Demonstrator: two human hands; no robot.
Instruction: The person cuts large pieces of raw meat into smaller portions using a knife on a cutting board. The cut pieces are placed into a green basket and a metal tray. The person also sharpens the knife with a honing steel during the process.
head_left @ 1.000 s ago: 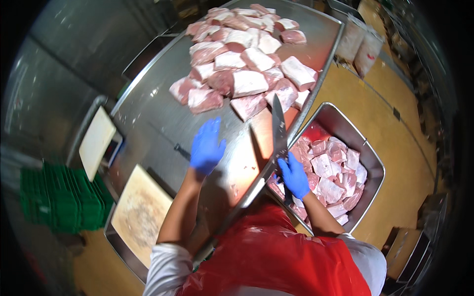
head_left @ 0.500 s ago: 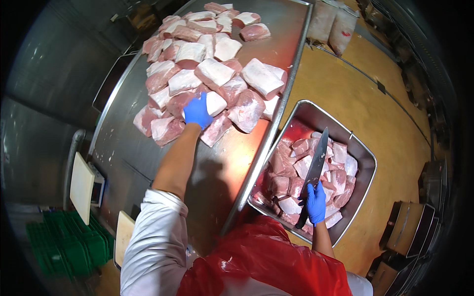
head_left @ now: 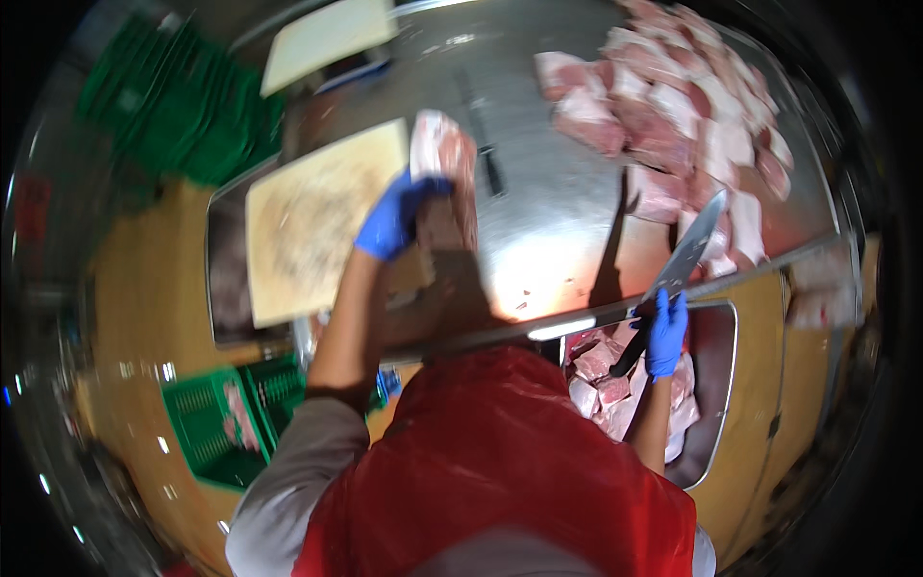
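My left hand (head_left: 389, 221), in a blue glove, grips a long piece of raw meat (head_left: 440, 149) with a white fat side, above the right edge of a stained white cutting board (head_left: 308, 221). My right hand (head_left: 665, 337), also blue-gloved, is wrapped round a large knife (head_left: 690, 240), its blade pointing up and right. Below it a steel tub (head_left: 710, 404) holds several meat chunks. Many meat pieces (head_left: 663, 135) are heaped on the steel table (head_left: 510, 77) at the upper right. A dark-handled tool (head_left: 488, 163) lies beside the held piece.
Another white board (head_left: 322, 38) sits on a dark base at the upper left, near stacked green crates (head_left: 173, 96). A green crate (head_left: 202, 423) with some meat stands on the yellow floor (head_left: 144, 308) at lower left. Bags (head_left: 817, 298) stand beyond the table's right end.
My view has swung left. My left hand has taken a piece from the heap to the cutting board; my right hand has moved with the knife toward the table's edge.
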